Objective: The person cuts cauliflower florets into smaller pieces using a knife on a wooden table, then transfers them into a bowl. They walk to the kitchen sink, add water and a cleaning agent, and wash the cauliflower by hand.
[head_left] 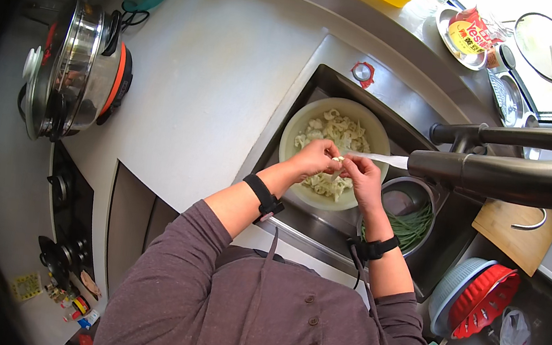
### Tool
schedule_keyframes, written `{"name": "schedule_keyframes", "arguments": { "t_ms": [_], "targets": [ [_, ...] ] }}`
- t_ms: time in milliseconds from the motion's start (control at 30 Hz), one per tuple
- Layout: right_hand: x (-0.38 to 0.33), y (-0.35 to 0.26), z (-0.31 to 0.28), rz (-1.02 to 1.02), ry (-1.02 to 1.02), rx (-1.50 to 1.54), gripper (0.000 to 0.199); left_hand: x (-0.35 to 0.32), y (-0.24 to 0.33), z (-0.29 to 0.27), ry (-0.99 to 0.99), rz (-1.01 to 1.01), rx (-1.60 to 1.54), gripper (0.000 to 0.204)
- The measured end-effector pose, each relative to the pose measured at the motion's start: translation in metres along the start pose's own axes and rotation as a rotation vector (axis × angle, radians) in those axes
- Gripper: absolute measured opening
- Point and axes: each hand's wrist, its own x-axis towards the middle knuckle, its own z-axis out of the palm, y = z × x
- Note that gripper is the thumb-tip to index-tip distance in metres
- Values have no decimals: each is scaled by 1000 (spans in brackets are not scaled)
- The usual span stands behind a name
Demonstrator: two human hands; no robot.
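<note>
A pale bowl [289, 133] stands in the sink with cauliflower florets [346, 134] and water in it. Above it, my left hand [315, 158] and my right hand [363, 178] meet, fingers pinched together on a small cauliflower piece [338, 159]. A stream of water [384, 159] runs from the dark metal faucet [503, 178] toward the bowl, close by my right fingers. Just right of that hand, a metal basin [402, 186] holds long green vegetables [412, 227], partly hidden by my right forearm.
The dark sink [314, 84] surrounds both vessels, and the faucet reaches across its right side. A wooden board [513, 233] lies right of the sink, with red and light-blue baskets [481, 301] nearer me. A steel pot [75, 72] stands far left on the white counter [198, 73].
</note>
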Motion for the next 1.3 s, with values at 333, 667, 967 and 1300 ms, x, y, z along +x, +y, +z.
{"name": "schedule_keyframes", "arguments": {
  "t_ms": [333,667,967,1300],
  "targets": [
    [-8,9,8,-173,74,60,13,-3,-1,-3,-11,-27,-134,29],
    [-2,14,-1,-189,268,161,12,-1,-7,-4,247,31,-90,16],
    [59,83,-53,-166,297,-698,58,43,-42,-26,438,-43,250,77],
    [62,66,-23,32,52,-144,55,59,-32,-18,261,-134,104,76]
  ]
}}
